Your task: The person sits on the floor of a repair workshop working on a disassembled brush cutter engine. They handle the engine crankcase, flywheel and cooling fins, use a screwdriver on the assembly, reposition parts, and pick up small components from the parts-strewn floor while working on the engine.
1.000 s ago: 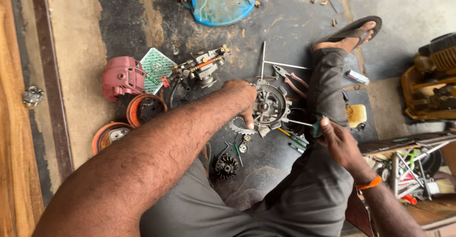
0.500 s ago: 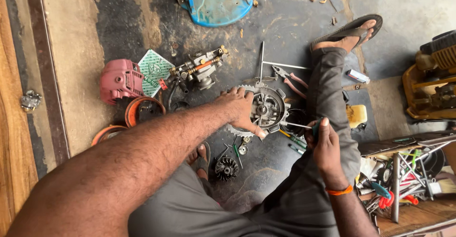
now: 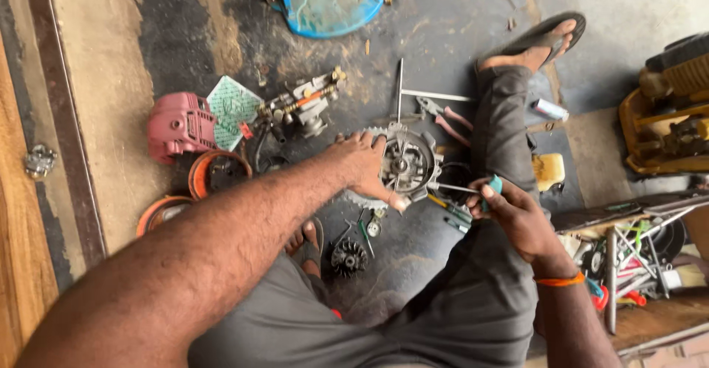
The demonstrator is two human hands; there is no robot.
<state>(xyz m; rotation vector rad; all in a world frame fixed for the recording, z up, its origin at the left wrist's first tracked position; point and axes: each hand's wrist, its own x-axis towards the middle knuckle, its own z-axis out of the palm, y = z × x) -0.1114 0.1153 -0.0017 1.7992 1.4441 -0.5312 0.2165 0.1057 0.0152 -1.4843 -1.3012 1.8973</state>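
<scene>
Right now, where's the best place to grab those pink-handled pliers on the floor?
Probably by the two pink handles. The pliers lie flat on the floor beside the person's leg, handles spread and pointing toward it, metal nose pointing away toward the thin rod. Come from above and close around both handles together; the nose looks too small to grip.

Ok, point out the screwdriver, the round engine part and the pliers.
screwdriver (image 3: pixel 491 188), head view, on its teal handle.
round engine part (image 3: pixel 408 163), head view, on its metal centre.
pliers (image 3: pixel 447 121), head view, on a pink handle.
</scene>
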